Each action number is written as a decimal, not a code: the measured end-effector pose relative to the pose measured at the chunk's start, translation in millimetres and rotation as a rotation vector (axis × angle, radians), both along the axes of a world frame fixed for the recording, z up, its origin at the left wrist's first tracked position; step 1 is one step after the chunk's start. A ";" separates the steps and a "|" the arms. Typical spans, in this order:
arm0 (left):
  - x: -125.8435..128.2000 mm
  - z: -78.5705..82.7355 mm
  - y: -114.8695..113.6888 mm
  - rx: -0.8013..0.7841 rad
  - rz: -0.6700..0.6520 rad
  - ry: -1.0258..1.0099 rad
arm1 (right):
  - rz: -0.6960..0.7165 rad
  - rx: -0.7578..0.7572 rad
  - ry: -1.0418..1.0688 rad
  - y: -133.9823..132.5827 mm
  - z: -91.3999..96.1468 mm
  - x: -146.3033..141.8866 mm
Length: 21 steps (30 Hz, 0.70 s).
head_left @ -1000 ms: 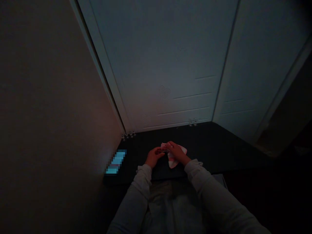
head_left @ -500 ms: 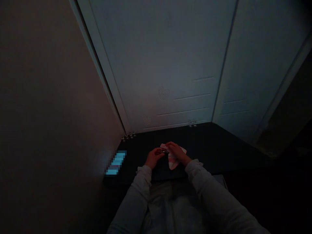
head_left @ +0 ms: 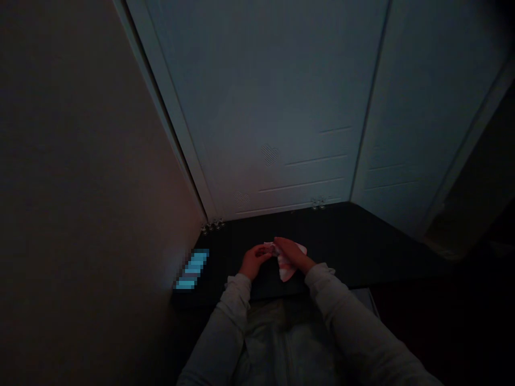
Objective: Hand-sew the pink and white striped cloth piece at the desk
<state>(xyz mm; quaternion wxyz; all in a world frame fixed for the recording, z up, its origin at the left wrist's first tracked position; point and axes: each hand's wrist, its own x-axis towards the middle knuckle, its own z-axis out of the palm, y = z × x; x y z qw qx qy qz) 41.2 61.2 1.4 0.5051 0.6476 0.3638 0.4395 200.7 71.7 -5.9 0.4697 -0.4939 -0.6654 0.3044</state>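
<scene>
Your right hand (head_left: 292, 254) is the nearer one to the pale pink cloth (head_left: 286, 271): it lies right over it, palm down, fingers bent to the left and closed on the fabric as far as the dim light shows. The cloth sits beneath and around that hand, above the dark table (head_left: 350, 241), in front of your body. It has no single clear long axis, being bunched; one flap runs from under your palm toward you and ends in a rounded tip, a corner sticks out to the right past the back of your hand, and a small edge shows at your fingertips on the far left side.

Your left hand (head_left: 252, 261) is to the left of the cloth's main part, its fingers curled and partly open, thumb toward the right. Its fingertips meet that left edge, or come just beside it; you cannot tell which, nor whether they pinch anything small in the shadow there. So the cloth lies to the right of your left hand, and the two hands face each other across the narrow gap where its left edge shows
</scene>
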 end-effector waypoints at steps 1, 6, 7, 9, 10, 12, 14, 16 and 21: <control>0.5 1.1 -1.0 -0.007 0.005 -0.005 | 0.005 0.004 0.002 -0.1 0.6 0.3; 2.3 3.7 -3.6 -0.004 0.009 0.026 | 0.022 0.007 0.032 -2.3 2.6 -0.9; 2.4 3.3 -3.3 -0.008 0.019 0.033 | 0.014 0.000 0.049 -2.9 3.1 -1.6; 2.4 2.0 -1.9 -0.025 0.040 0.040 | -0.002 -0.014 0.085 -3.7 3.9 -2.9; 2.3 1.2 -1.2 -0.029 0.043 0.045 | -0.008 -0.016 0.101 -3.9 4.2 -3.4; 2.0 0.3 0.1 -0.023 0.035 0.058 | -0.020 -0.015 0.127 -3.6 4.0 -4.2; 1.8 0.2 0.6 -0.014 0.037 0.067 | -0.032 -0.010 0.152 -2.4 3.2 -4.7; 2.0 0.7 0.6 -0.001 0.040 0.071 | -0.042 0.000 0.168 -0.8 2.4 -5.1; 3.6 2.2 -0.3 0.007 0.058 0.083 | -0.101 -0.019 0.195 1.2 3.1 -5.0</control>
